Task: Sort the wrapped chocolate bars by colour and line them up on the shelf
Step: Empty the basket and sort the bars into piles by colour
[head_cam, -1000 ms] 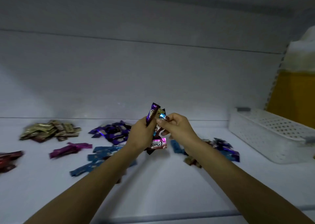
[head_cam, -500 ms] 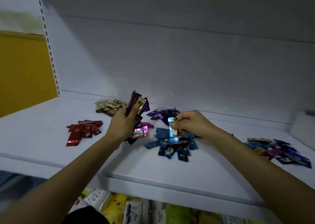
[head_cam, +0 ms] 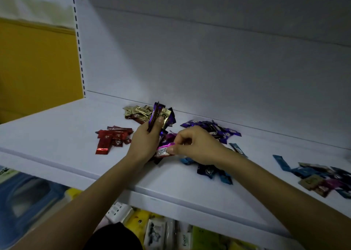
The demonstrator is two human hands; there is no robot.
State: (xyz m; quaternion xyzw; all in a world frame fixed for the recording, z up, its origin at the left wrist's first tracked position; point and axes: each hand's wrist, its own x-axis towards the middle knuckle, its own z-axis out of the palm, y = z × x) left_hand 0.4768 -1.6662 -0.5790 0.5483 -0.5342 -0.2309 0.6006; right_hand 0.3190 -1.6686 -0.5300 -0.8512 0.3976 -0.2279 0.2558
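My left hand (head_cam: 146,143) grips a mixed bunch of wrapped bars (head_cam: 161,116) upright above the white shelf (head_cam: 57,135). My right hand (head_cam: 195,145) pinches a pink bar (head_cam: 163,151) at the bottom of that bunch. Sorted heaps lie on the shelf: red bars (head_cam: 112,139) to the left, gold bars (head_cam: 137,113) behind my left hand, purple bars (head_cam: 212,129) behind my right hand, blue bars (head_cam: 214,170) partly hidden under my right wrist. An unsorted mixed pile (head_cam: 322,179) sits at the right.
The shelf's back wall (head_cam: 209,69) rises just behind the heaps. A slotted upright (head_cam: 77,40) and a yellow panel (head_cam: 38,69) stand at the left. Packaged goods (head_cam: 157,230) fill the shelf below the front edge.
My right hand has let go of the blue bar over the blue heap and moved left to pinch the pink bar in the bunch. The view has shifted slightly.
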